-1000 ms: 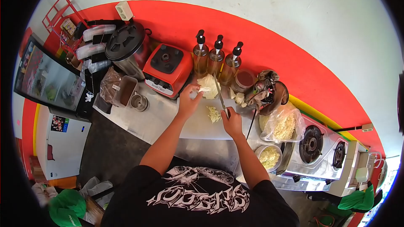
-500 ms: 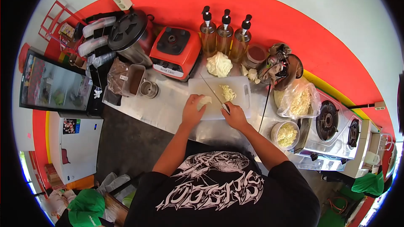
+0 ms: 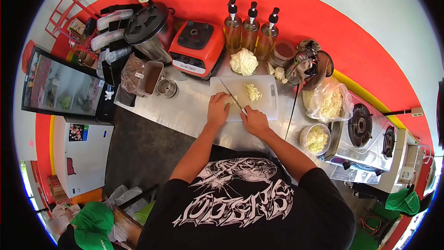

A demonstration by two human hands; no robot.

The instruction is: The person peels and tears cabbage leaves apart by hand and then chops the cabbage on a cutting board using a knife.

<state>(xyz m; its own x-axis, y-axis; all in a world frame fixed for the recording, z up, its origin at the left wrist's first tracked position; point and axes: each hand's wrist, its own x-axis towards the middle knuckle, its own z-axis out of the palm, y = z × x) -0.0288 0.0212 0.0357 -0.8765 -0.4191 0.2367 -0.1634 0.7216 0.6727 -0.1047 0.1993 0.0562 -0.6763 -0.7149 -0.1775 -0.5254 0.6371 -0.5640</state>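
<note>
While gripping the knife (image 3: 232, 96) by its handle in the right hand (image 3: 255, 119), closed firmly around it, holds a pale leaf piece (image 3: 228, 100) down on the cutting board (image 3: 267, 104) with the left hand (image 3: 218, 106), fingers bent and close together. Slants the blade across the board from the handle at near right to the tip at far left, just beside the left fingertips. Cannot tell whether edge and leaf touch, owing to small size. Shows a loose pile of chopped leaf (image 3: 252, 92) on the board, right of the blade and apart from both hands. Has the board lying flat on the metal counter (image 3: 187, 106), with the handle slot at right. Shows a leafy head (image 3: 243, 62) just beyond the far board edge, in front of three pump bottles (image 3: 250, 32). Includes a red blender base (image 3: 198, 48) at far left. Includes at right a bowl (image 3: 302, 138) of shreds, a plastic bag (image 3: 330, 104) of further shreds beyond, and a gas stove (image 3: 375, 132) farther right.
</note>
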